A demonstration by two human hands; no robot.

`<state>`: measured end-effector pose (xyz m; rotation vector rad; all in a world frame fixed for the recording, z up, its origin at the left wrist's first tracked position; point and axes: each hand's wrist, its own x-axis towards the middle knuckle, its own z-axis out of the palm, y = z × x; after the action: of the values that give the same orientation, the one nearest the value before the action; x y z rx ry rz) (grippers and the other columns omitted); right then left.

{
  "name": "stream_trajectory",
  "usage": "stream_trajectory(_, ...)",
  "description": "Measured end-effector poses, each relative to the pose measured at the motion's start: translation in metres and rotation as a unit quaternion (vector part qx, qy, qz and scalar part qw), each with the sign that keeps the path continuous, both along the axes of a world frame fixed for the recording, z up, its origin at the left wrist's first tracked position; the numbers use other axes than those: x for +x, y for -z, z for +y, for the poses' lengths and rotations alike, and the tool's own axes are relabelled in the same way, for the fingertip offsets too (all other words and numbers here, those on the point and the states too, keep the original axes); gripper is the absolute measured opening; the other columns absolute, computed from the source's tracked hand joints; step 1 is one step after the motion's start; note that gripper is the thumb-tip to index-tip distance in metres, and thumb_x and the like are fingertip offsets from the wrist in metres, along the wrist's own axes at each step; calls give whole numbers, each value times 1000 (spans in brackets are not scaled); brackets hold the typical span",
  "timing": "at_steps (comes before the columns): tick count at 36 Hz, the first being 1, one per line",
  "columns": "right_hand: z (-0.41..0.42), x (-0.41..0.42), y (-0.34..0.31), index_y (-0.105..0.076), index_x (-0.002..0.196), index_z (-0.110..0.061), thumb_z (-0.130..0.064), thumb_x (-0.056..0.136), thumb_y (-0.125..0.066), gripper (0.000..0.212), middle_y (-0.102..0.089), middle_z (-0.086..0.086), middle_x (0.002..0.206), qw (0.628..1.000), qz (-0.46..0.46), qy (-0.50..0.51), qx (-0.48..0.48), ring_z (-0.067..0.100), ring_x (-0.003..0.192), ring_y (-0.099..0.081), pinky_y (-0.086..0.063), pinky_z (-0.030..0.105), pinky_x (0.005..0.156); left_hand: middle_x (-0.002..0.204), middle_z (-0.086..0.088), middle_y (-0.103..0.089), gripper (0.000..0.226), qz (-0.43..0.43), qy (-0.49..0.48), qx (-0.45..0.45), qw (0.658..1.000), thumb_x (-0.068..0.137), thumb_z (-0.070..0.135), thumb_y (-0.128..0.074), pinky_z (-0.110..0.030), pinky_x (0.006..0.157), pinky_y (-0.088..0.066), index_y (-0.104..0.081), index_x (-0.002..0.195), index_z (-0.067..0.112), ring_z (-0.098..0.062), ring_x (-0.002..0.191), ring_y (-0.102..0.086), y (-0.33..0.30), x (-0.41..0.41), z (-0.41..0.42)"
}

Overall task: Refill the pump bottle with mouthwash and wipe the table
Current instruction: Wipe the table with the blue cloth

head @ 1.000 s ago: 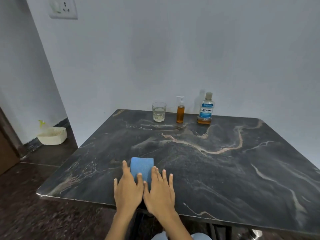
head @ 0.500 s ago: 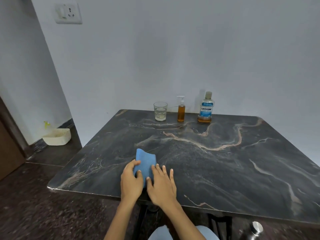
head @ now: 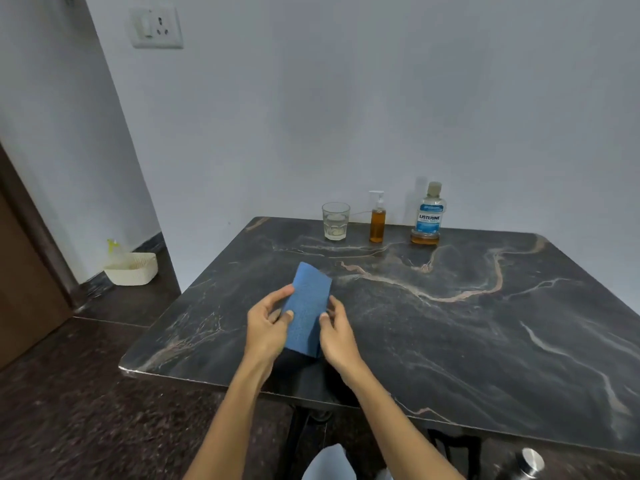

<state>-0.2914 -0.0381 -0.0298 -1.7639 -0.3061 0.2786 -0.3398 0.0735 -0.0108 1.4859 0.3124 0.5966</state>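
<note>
A folded blue cloth [head: 306, 310] is lifted off the dark marble table [head: 450, 323], near its front left. My left hand [head: 268, 323] grips the cloth's left edge with thumb and curled fingers. My right hand [head: 337, 329] pinches its right edge. At the table's far edge stand a small pump bottle [head: 377, 220] with amber liquid and, to its right, a mouthwash bottle [head: 427, 216] with a blue label, its cap on and a little amber liquid at the bottom.
A drinking glass [head: 335, 221] with some clear liquid stands left of the pump bottle. A cream basket [head: 133, 270] sits on the floor by the wall at left. A metal bottle top [head: 530, 462] shows at the bottom right. The white wall is directly behind the table.
Both hands lay flat on the cloth on the table a second ago. Now they have curled round its edges and raised it off the surface, tilted up.
</note>
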Motion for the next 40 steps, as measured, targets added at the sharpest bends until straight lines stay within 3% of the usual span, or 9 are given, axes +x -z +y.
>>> stream_trajectory(1, 4, 5, -3, -24, 143, -26, -27, 101, -36, 44, -53, -6, 126, 999, 35, -2, 36, 8, 107, -54, -48, 31, 88, 109, 13, -64, 43, -4, 5, 1, 1000, 85, -10, -55, -16, 65, -52, -66, 100, 28, 0, 91, -65, -3, 4, 5)
stream_trajectory(3, 14, 20, -7, -25, 141, -27, -29, 100, -39, 43, -54, -13, 110, 993, 80, -11, 81, 0, 94, -56, -47, 16, 65, 106, 13, -65, 42, -9, 6, 1, 1000, 85, -10, -56, -15, 62, -52, -66, 99, 28, 1, 87, -66, -8, 15, 15)
stream_trajectory(7, 36, 57, -14, -33, 138, -24, -25, 98, -46, 42, -57, -8, 109, 986, 93, -13, 135, 5, 96, -59, -51, 23, 73, 103, 13, -64, 36, -23, -32, -11, 999, 86, -7, -57, -14, 58, -51, -65, 101, 24, 3, 81, -66, -14, 46, 40)
stream_trajectory(15, 88, 146, -28, -39, 130, -18, -9, 93, -54, 42, -56, -7, 106, 994, 14, 13, 111, -4, 82, -54, -44, 7, 51, 108, 7, -58, 35, -16, -94, 26, 995, 88, -5, -56, -11, 53, -48, -58, 115, 17, -2, 78, -62, -14, 138, 91)
stream_trajectory(18, 111, 187, -32, -42, 123, -16, -9, 95, -50, 31, -54, -5, 105, 994, 4, 43, 101, -3, 80, -52, -41, 8, 54, 120, 4, -53, 39, 8, -75, 100, 992, 90, -1, -54, -8, 55, -46, -51, 125, 15, -5, 84, -61, -16, 179, 112)
stream_trajectory(22, 138, 240, -32, -44, 118, -12, -7, 94, -50, 25, -56, 0, 110, 993, -7, 75, 91, 8, 89, -54, -43, 15, 66, 132, -8, -51, 42, 73, -52, 185, 979, 90, 3, -56, -17, 85, -42, -46, 131, 4, -17, 111, -53, -14, 233, 140)
stream_trajectory(27, 163, 288, -21, -44, 118, -9, -5, 94, -48, 25, -56, 9, 121, 993, 12, 95, 64, 21, 107, -55, -47, 36, 93, 122, -12, -57, 36, 98, -49, 213, 971, 85, 0, -61, -23, 81, -45, -55, 120, 5, -17, 104, -55, -3, 286, 163)
stream_trajectory(32, 175, 313, -8, -43, 123, -9, -8, 95, -47, 28, -55, 9, 124, 996, -18, 87, 14, 22, 109, -54, -45, 34, 91, 125, -14, -56, 35, 84, -62, 220, 970, 83, -6, -60, -34, 97, -45, -57, 118, 1, -24, 116, -53, 13, 322, 178)
stream_trajectory(40, 179, 326, 8, -46, 122, -7, -15, 91, -46, 31, -59, 13, 121, 969, -135, 65, -196, 32, 116, -49, -36, 41, 104, 131, -14, -53, 37, 104, -50, 265, 957, 88, -4, -54, -23, 98, -37, -52, 125, 1, -24, 122, -49, 39, 350, 188)
